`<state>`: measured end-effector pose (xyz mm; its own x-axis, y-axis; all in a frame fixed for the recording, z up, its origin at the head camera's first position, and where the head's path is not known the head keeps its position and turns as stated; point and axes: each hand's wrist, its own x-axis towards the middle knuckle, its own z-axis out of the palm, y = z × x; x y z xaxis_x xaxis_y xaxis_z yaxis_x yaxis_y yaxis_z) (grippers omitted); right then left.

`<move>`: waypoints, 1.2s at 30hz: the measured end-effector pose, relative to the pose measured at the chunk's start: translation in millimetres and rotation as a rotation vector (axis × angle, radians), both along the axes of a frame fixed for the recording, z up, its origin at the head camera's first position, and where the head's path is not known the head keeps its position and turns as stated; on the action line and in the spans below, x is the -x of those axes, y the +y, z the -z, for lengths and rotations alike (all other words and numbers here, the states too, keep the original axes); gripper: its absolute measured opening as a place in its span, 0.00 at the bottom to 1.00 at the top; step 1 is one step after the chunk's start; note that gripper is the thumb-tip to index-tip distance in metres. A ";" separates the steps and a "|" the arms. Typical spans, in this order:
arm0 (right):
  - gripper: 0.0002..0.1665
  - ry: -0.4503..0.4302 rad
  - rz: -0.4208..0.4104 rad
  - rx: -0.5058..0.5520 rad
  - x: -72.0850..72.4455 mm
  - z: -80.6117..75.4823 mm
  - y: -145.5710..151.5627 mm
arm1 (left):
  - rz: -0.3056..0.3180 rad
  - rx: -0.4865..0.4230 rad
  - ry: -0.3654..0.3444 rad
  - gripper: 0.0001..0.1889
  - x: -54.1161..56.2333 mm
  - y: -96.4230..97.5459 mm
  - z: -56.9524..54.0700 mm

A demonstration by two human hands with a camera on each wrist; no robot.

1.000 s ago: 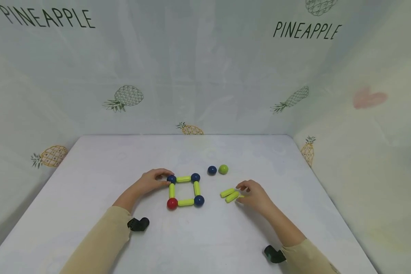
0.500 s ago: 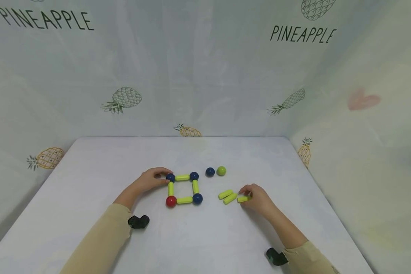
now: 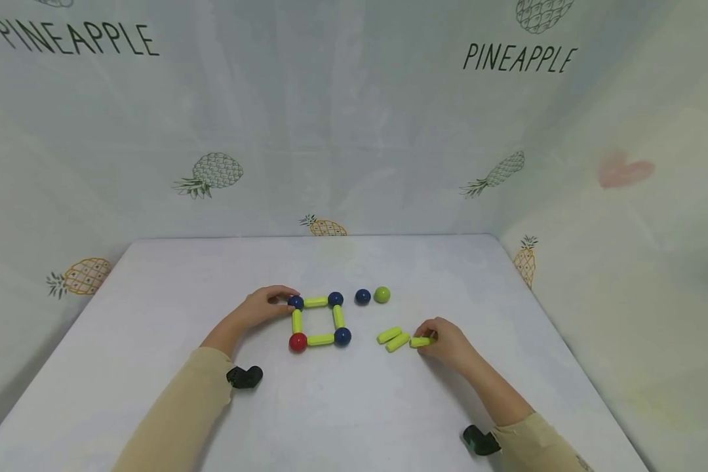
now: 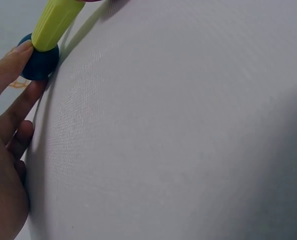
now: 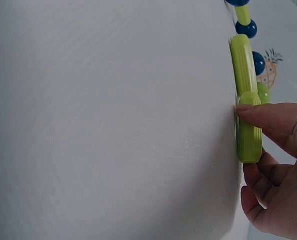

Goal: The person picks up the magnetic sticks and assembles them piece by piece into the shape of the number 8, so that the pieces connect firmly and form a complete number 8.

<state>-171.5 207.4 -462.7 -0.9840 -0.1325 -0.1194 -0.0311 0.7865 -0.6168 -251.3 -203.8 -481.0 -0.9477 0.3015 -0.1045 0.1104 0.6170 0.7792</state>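
Note:
My left hand (image 3: 263, 306) pinches the dark blue ball (image 3: 295, 302) at the far left corner of a square of magnetic-looking rods and balls. Yellow-green rods (image 3: 321, 339) form its sides. A red ball (image 3: 297, 342) is the near left corner, and dark blue balls (image 3: 343, 337) are the two right ones. In the left wrist view, thumb and finger sit on either side of the blue ball (image 4: 41, 65), joined to a ribbed rod (image 4: 53, 25). To the right, my right hand (image 3: 445, 342) pinches a loose yellow-green rod (image 5: 250, 140) between thumb and fingers, low over the table.
Two more yellow-green rods (image 3: 398, 342) lie side by side just left of the right hand. Behind them rest a loose dark blue ball (image 3: 362, 297) and a green ball (image 3: 382, 294). The white table (image 3: 330, 419) ends at a pineapple-print cloth (image 3: 354, 131).
My right hand, earlier bent over a mostly hidden rod, now pinches it with its end in plain view, slightly farther right. The square has slid slightly away with the left hand.

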 end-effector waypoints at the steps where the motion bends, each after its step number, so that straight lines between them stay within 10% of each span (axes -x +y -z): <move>1: 0.13 0.001 0.002 -0.001 0.1 -0.4 -0.5 | 0.002 -0.006 0.001 0.19 0.1 0.2 0.0; 23: 0.13 -0.017 -0.036 0.117 -1.1 -15.6 -37.6 | -0.034 -0.017 -0.041 0.23 2.4 2.4 -0.3; 36: 0.12 -0.012 -0.191 0.197 -7.5 -17.5 -70.1 | -0.027 0.005 -0.028 0.25 3.9 2.6 3.3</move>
